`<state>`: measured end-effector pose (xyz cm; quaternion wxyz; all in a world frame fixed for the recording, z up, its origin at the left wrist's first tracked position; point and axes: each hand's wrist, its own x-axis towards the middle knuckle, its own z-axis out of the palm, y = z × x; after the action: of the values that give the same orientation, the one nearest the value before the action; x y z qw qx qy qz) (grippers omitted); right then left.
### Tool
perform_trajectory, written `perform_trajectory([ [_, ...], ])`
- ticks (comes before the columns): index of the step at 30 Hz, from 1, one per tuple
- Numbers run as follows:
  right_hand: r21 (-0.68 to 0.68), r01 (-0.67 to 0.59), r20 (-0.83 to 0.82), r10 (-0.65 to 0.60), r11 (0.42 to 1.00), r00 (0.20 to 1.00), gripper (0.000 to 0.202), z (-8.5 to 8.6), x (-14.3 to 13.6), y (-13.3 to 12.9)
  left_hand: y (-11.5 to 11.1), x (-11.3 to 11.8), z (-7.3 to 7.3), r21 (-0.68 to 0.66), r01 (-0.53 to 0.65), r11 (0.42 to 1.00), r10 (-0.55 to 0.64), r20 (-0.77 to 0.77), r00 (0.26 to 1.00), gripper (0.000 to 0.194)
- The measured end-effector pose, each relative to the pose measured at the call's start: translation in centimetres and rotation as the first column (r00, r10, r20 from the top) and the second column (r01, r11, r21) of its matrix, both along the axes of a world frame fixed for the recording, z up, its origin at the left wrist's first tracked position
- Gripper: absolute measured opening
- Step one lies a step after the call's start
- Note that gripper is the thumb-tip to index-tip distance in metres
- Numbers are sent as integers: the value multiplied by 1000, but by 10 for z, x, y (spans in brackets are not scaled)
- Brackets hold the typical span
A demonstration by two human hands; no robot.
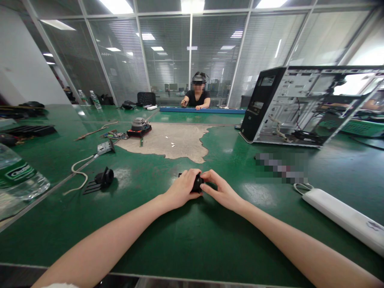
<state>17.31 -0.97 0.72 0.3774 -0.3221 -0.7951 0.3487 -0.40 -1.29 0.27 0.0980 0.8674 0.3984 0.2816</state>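
Note:
A small black part (197, 184) is held between my two hands just above the green table (192, 248), near the middle of the view. My left hand (182, 187) wraps over it from the left, fingers on top and thumb below. From the right, my right hand (220, 189) pinches its side between thumb and fingers. Most of the part is covered, so its exact shape cannot be made out. Left of my hands lies a black round piece with prongs (105, 179), touched by neither hand.
An open computer case (261, 106) stands at the right, beyond a white power strip (342, 218). A water bottle (21, 172) lies at the left. A metal bracket (105, 148), circuit board (115, 135) and red-black device (139, 127) sit farther back. A person (198, 96) sits opposite.

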Motion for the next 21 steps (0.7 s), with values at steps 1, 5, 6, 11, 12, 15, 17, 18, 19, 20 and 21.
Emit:
perform_trajectory([
  [1,-25,1,-18,-1,1000,1000,14,-1,0,1,0,0,0,1,-1,1000,1,0,1000,55],
  [5,-162,-9,-77,-4,987,997,19,-5,-2,6,1,0,-1,10,-4,1000,4,-10,1000,55],
  [6,-190,-13,-81,-2,982,997,20,-5,-2,7,1,0,-1,11,-3,1000,3,-14,1000,55],
  [11,-195,-86,-81,71,977,994,23,-1,1,4,1,0,-1,16,-3,1000,4,-23,1000,56],
  [12,-175,-90,-76,77,981,994,24,0,1,3,1,0,-1,16,-4,1000,4,-25,1000,55],
  [15,-176,-74,-78,61,982,995,21,0,1,3,1,0,0,23,2,1000,-1,-27,1000,55],
  [17,-204,-55,-100,35,977,994,17,-1,-1,5,1,0,-1,26,3,1000,-3,-20,1000,57],
  [18,-216,-47,-111,23,975,994,17,-3,-2,7,1,0,-1,24,3,1000,-3,-16,1000,57],
  [19,-223,-40,-116,15,974,993,17,-4,-2,7,1,0,-1,19,4,1000,-4,-13,1000,57],
  [20,-226,-36,-116,9,973,993,18,-4,-3,8,1,0,-1,14,5,1000,-4,-9,1000,56],
  [21,-226,-33,-111,8,974,994,19,-4,-3,8,1,0,-1,8,5,1000,-5,-5,1000,56],
])
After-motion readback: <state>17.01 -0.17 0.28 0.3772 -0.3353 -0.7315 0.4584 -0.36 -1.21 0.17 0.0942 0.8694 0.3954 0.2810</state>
